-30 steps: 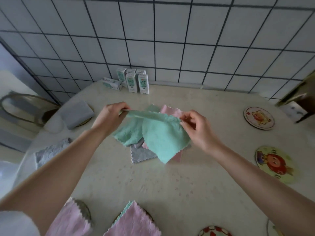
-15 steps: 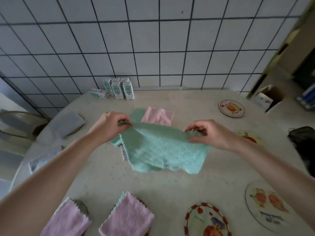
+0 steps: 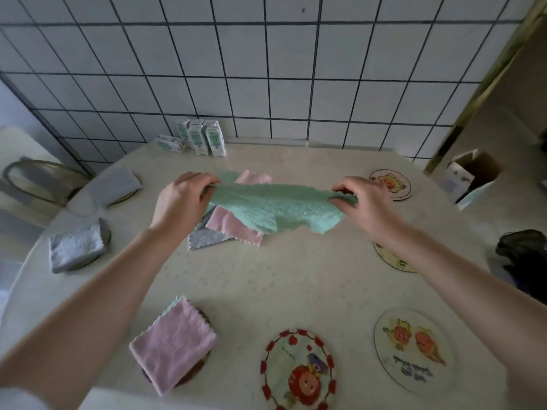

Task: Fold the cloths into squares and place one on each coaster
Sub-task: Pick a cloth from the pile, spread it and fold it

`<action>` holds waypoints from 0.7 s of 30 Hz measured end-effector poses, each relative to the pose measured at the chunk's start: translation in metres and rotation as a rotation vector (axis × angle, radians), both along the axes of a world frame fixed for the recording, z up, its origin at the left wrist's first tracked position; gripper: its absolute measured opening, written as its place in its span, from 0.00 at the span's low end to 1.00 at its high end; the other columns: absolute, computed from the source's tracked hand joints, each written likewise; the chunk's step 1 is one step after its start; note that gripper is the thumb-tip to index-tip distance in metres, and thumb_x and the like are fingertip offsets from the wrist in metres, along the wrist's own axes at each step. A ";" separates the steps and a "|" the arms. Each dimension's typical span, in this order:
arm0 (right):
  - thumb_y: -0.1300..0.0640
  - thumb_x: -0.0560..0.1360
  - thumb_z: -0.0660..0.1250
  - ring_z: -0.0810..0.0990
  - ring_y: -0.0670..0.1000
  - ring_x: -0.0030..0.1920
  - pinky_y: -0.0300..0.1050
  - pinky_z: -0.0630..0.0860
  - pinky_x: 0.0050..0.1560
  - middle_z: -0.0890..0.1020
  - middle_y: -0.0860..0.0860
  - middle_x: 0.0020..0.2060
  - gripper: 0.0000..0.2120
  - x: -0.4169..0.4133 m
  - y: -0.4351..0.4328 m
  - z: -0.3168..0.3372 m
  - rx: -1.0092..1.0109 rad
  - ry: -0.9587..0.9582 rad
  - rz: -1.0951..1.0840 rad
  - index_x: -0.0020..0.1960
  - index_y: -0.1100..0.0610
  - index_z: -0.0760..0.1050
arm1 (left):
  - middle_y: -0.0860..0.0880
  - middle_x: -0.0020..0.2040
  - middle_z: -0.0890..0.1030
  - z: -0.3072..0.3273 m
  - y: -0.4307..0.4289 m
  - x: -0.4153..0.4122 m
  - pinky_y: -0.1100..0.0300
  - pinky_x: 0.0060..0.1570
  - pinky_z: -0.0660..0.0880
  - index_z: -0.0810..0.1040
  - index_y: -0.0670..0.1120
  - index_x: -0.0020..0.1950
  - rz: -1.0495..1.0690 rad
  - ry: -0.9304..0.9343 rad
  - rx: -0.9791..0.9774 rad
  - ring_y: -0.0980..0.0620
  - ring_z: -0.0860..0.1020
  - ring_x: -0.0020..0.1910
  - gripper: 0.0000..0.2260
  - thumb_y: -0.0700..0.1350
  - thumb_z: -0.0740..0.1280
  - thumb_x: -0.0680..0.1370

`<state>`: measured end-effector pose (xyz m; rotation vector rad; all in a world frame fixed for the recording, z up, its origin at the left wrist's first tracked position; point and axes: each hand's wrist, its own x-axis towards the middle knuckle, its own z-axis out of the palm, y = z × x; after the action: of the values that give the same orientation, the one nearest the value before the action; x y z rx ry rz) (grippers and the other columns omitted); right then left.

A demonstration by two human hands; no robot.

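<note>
A green cloth (image 3: 276,208) hangs stretched in the air between my hands, above the table. My left hand (image 3: 180,202) pinches its left corner and my right hand (image 3: 365,202) pinches its right corner. Under it lies a loose pile with a pink cloth (image 3: 233,224) and a grey cloth (image 3: 204,241). Folded cloths sit on coasters: a pink one (image 3: 173,344) at the front left, a grey one (image 3: 75,250) at the left, another grey one (image 3: 114,186) further back. Bare coasters lie at the front centre (image 3: 299,371), front right (image 3: 414,349), right (image 3: 390,260) and back right (image 3: 390,183).
Several small cartons (image 3: 201,140) stand at the table's back edge against the tiled wall. A chair (image 3: 32,179) stands at the left. An open cardboard box (image 3: 470,176) and a dark bag (image 3: 524,250) sit beyond the table's right side.
My hands have moved apart and pulled the green cloth out wide between them. The view has tilted so more of the near table shows.
</note>
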<state>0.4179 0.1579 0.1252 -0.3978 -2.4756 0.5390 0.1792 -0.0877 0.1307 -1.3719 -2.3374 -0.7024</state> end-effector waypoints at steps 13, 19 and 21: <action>0.66 0.71 0.70 0.75 0.46 0.49 0.36 0.71 0.50 0.78 0.46 0.45 0.09 0.131 -0.041 -0.129 -0.083 -0.425 0.252 0.49 0.56 0.79 | 0.49 0.43 0.84 -0.147 -0.089 0.159 0.61 0.48 0.75 0.84 0.43 0.45 0.004 -0.291 -0.138 0.51 0.81 0.44 0.11 0.29 0.73 0.68; 0.65 0.74 0.67 0.74 0.40 0.49 0.23 0.65 0.49 0.76 0.43 0.48 0.10 0.180 -0.074 -0.174 -0.261 -0.662 0.258 0.53 0.55 0.78 | 0.51 0.40 0.84 -0.196 -0.124 0.205 0.59 0.43 0.79 0.84 0.45 0.42 -0.014 -0.411 -0.279 0.52 0.81 0.40 0.11 0.31 0.76 0.66; 0.65 0.74 0.67 0.74 0.39 0.48 0.23 0.65 0.49 0.75 0.42 0.47 0.09 0.189 -0.080 -0.182 -0.289 -0.692 0.241 0.52 0.54 0.78 | 0.52 0.40 0.84 -0.202 -0.130 0.214 0.61 0.44 0.78 0.85 0.45 0.42 0.001 -0.461 -0.297 0.53 0.81 0.41 0.11 0.31 0.76 0.66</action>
<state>0.6074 0.0777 -0.0563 -0.4569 -3.1418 1.0027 0.3931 -0.2172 -0.0712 -1.4488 -2.9006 -0.7603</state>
